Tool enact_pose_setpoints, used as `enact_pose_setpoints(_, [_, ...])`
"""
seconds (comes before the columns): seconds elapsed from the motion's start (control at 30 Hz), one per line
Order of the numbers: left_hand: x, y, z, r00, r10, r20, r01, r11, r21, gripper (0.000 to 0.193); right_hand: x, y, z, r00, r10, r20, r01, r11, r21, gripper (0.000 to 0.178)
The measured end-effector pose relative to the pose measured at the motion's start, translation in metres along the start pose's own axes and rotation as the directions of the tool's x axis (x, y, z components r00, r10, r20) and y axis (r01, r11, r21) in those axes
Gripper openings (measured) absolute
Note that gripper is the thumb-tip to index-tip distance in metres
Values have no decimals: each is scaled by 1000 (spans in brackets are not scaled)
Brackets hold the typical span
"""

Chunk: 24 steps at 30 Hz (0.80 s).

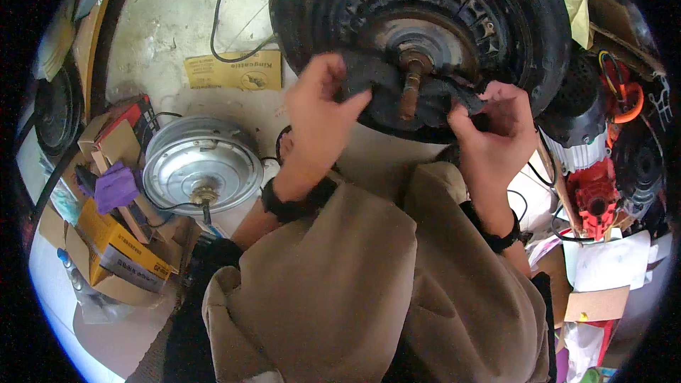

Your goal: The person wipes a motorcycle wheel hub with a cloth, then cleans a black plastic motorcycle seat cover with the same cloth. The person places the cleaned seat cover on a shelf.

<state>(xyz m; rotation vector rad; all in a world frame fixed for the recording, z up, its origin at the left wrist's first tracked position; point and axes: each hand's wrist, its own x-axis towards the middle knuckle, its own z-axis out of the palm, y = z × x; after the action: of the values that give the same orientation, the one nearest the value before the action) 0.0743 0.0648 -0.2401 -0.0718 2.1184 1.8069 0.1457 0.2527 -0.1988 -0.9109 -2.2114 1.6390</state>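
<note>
A big black wheel (312, 21) with a tyre lies in front of me. From its hub rises a rusty axle (411, 92). Across the near side of the wheel, around the axle, stretches a dark cloth (372, 74). Its left part is pinched by my left hand (318, 115), thumb and fingers curled. My right hand (499, 128) grips the right end of the cloth between thumb and fingers, close to the tyre. Part of the hub behind the cloth is hidden.
At left stands a silver hub motor (202, 170), beside a cardboard box (113, 287) and a purple cloth (117, 188). A yellow-brown card (234, 71) lies on the pale floor (163, 35). To the right are a red machine part (594, 191), a black motor housing (574, 96) and papers (611, 261).
</note>
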Motion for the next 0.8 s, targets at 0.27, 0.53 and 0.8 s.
enact_pose_setpoints(0.27, [6,5,-6,991,118,70,-130,972,197,45,-3,-3,-5,999,22,-48,-30,986,-163,31])
enact_pose_setpoints(0.53, [84,89,22,695,449,561,-702,590,399,34,-1,0,-4,999,-15,-39,11,994,-107,32])
enact_pose_setpoints(0.8, [39,41,16,865,482,140,-487,738,468,43,-3,2,-4,999,-28,-19,26,994,-103,32])
